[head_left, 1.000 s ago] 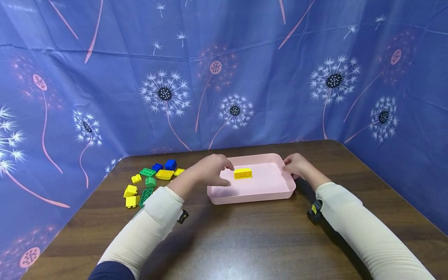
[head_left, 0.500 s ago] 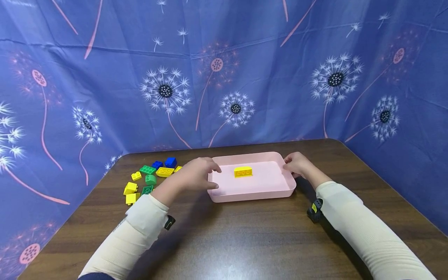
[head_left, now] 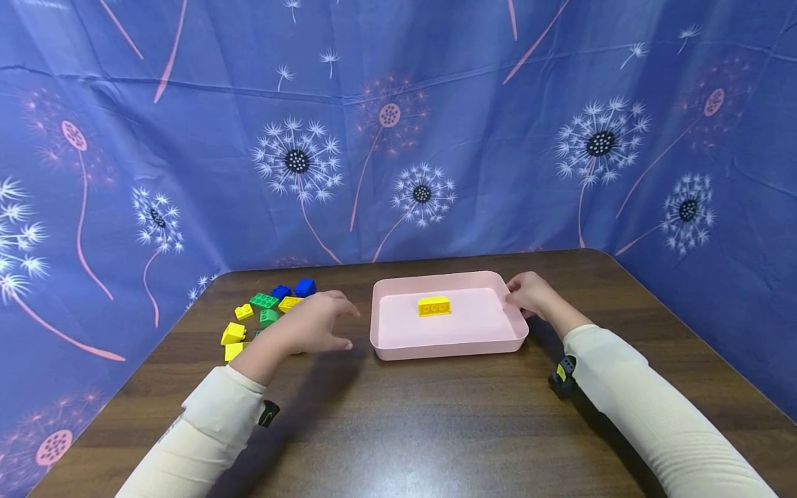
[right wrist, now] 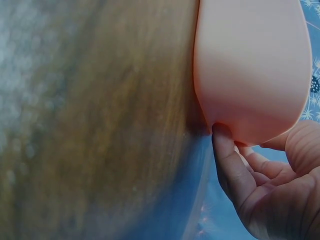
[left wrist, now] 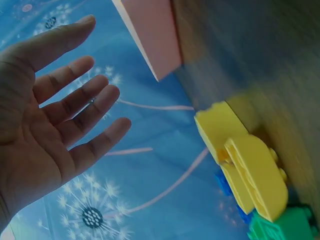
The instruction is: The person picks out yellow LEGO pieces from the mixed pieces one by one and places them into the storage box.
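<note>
My left hand (head_left: 306, 324) hovers over the table between the loose bricks and the pink tray (head_left: 476, 328), holding nothing. Its fingers are spread and relaxed in the left wrist view, with yellow bricks (left wrist: 260, 175) and a green brick (left wrist: 287, 225) to its right. A single yellow brick (head_left: 434, 306) lies on its side inside the tray, studs facing me. At the tray's right end, my right hand (head_left: 533, 294) holds the wall. Its thumb presses low on the pink wall (right wrist: 250, 75) in the right wrist view; the fingertips are partly hidden.
To the left lies a loose group of building bricks, among them a blue brick (head_left: 305, 288), a green brick (head_left: 264, 301) and a yellow brick (head_left: 233, 333). My left hand covers part of the group. A patterned blue cloth (head_left: 398, 138) hangs behind the brown table (head_left: 423, 422).
My left hand has moved left, from above the tray beside the yellow brick out past the tray's left wall toward the loose bricks. The right hand and the tray stay in place.
</note>
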Available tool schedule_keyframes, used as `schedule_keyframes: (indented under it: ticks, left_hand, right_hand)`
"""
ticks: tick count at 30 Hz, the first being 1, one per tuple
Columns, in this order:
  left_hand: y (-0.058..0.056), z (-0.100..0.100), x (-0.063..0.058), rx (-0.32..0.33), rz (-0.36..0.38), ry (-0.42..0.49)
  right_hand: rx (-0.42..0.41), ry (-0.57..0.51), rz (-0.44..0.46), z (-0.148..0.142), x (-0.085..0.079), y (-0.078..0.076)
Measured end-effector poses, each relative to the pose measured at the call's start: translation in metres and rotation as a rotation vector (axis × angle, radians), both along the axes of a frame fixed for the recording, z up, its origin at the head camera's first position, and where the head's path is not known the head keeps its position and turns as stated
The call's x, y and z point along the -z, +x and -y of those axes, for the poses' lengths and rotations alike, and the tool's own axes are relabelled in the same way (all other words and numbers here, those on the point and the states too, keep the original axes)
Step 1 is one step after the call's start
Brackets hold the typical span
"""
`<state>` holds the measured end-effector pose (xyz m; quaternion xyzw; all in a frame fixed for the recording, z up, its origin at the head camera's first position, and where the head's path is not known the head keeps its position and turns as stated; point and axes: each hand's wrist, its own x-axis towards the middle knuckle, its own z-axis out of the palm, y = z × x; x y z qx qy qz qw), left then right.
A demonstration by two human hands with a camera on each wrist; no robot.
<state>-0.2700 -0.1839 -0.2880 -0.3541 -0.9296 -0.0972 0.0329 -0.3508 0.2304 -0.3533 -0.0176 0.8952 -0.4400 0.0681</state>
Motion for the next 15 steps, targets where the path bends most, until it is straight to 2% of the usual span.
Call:
schedule_keyframes:
  ticks: [7, 15]
  left_hand:
    - [-0.011, 0.019, 0.008, -0.072, 0.041, 0.024]
    - [-0.033, 0.033, 0.018, -0.095, 0.051, 0.019]
  right_hand:
    - [0.009, -0.006, 0.003, 0.001, 0.0, 0.0]
    - [0.014, 0.018, 0.002, 0.0, 0.001, -0.002]
